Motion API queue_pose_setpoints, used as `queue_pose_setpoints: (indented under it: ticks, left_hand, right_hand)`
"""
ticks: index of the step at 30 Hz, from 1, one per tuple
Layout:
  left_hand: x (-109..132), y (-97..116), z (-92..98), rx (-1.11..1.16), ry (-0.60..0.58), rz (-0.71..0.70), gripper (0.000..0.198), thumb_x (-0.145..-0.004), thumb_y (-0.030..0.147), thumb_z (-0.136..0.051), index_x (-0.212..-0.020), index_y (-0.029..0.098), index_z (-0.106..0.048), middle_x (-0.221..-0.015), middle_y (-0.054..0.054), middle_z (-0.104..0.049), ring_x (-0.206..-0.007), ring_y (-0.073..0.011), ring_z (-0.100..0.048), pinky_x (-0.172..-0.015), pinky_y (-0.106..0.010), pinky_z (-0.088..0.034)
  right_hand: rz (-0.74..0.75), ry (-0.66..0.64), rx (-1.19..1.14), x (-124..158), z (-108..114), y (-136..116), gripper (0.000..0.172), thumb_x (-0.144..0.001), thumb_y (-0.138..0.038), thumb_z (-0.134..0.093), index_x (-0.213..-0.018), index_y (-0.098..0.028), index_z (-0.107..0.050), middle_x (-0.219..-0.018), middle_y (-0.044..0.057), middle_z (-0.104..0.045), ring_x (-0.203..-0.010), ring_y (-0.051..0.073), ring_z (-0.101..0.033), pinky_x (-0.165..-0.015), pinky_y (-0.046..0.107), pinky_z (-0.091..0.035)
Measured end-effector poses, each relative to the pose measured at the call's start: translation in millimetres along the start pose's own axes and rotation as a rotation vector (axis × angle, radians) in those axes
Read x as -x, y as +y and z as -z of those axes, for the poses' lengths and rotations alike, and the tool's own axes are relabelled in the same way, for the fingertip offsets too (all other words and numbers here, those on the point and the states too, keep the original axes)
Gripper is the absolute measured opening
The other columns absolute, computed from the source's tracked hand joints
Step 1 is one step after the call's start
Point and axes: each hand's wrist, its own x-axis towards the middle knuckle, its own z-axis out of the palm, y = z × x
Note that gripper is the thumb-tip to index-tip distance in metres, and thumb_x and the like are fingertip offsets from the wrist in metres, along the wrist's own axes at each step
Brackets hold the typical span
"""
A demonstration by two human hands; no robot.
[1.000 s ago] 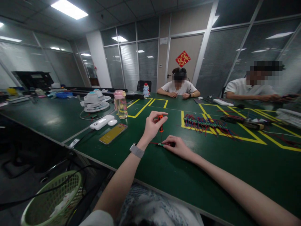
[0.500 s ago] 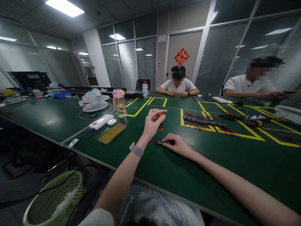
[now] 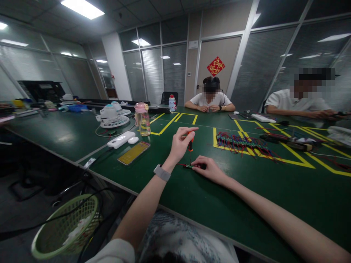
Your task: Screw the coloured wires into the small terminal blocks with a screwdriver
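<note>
My left hand (image 3: pixel 181 143) grips the orange and black handle of a screwdriver (image 3: pixel 191 146), its index finger stretched out over the top. The screwdriver stands upright, and its thin shaft runs down to a small green circuit board (image 3: pixel 188 166) on the table. A red wire leads off the board's left end. My right hand (image 3: pixel 206 167) rests on the table with its fingertips pinched on the board's right end. Whether the tip sits in a screw is too small to tell.
Right of my hands lies a row of wired circuit boards (image 3: pixel 244 142) inside yellow tape. To the left are a phone (image 3: pixel 134 152), a white power bank (image 3: pixel 121 140), a pink-lidded bottle (image 3: pixel 142 120) and a white fan (image 3: pixel 111 117). Two people sit across the green table (image 3: pixel 246 193).
The whole view has shifted slightly, so everything appears a little further right. Both hands keep the same hold on the screwdriver and the circuit board.
</note>
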Motion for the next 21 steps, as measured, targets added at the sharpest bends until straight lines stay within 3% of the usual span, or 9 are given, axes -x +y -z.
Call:
queue_pose_setpoints:
  ticks: [2,5,10,14,18,21]
  left_hand:
    - [-1.1,-2.1,-1.3,0.143,-0.051,0.043,0.028,-0.086,0.029,-0.05,-0.108,0.021,-0.066,-0.113,-0.007,-0.061,-0.095,-0.017,-0.061,-0.077,-0.028,-0.052]
    - [-1.3,-4.6,-3.9,0.278,-0.115,0.119,0.034,-0.088,0.03,-0.047,-0.118,0.02,-0.059,-0.11,-0.009,-0.063,-0.086,-0.0168,-0.064,-0.077,-0.033,-0.054]
    - [1.4,-2.1,-3.9,0.101,-0.046,0.073,0.032,-0.081,0.032,-0.061,-0.11,0.018,-0.063,-0.089,-0.004,-0.063,-0.074,-0.0121,-0.061,-0.067,-0.025,-0.052]
    - [1.4,1.5,-1.6,-0.1,0.002,-0.009,0.022,-0.083,0.032,-0.058,-0.099,0.021,-0.068,-0.095,-0.004,-0.059,-0.086,-0.0133,-0.057,-0.071,-0.022,-0.049]
    - [0.0,1.3,-3.0,0.093,-0.084,0.028,0.031,-0.091,0.03,-0.044,-0.114,0.02,-0.061,-0.113,-0.008,-0.057,-0.095,-0.0165,-0.058,-0.078,-0.028,-0.051]
    - [0.7,1.3,-4.4,0.149,-0.109,0.049,0.032,-0.087,0.031,-0.05,-0.114,0.018,-0.059,-0.103,-0.008,-0.061,-0.084,-0.015,-0.061,-0.072,-0.028,-0.052]
  right_hand:
    - [0.002,0.0,-0.004,0.2,0.1,-0.2,0.017,-0.08,-0.026,-0.06,-0.088,-0.016,-0.071,-0.077,0.004,-0.06,-0.065,0.013,-0.055,-0.06,0.026,-0.044]
    - [-0.002,0.005,-0.004,0.4,0.1,0.1,0.018,-0.08,-0.027,-0.06,-0.088,-0.016,-0.071,-0.076,0.004,-0.06,-0.065,0.013,-0.055,-0.06,0.026,-0.044]
    - [-0.002,-0.01,-0.008,0.4,-0.4,2.4,0.018,-0.081,-0.026,-0.06,-0.089,-0.015,-0.071,-0.079,0.005,-0.061,-0.066,0.013,-0.055,-0.06,0.026,-0.044]
    - [0.005,-0.008,-0.01,0.1,-0.8,2.7,0.017,-0.081,-0.025,-0.06,-0.089,-0.015,-0.071,-0.078,0.005,-0.06,-0.066,0.013,-0.055,-0.061,0.026,-0.044]
    - [0.004,-0.005,-0.01,0.0,-0.7,1.3,0.016,-0.08,-0.024,-0.06,-0.088,-0.015,-0.071,-0.078,0.005,-0.06,-0.067,0.013,-0.055,-0.061,0.026,-0.044]
    - [-0.001,-0.006,-0.011,0.0,-0.3,0.4,0.016,-0.08,-0.023,-0.06,-0.088,-0.015,-0.071,-0.078,0.005,-0.06,-0.066,0.013,-0.055,-0.061,0.026,-0.044]
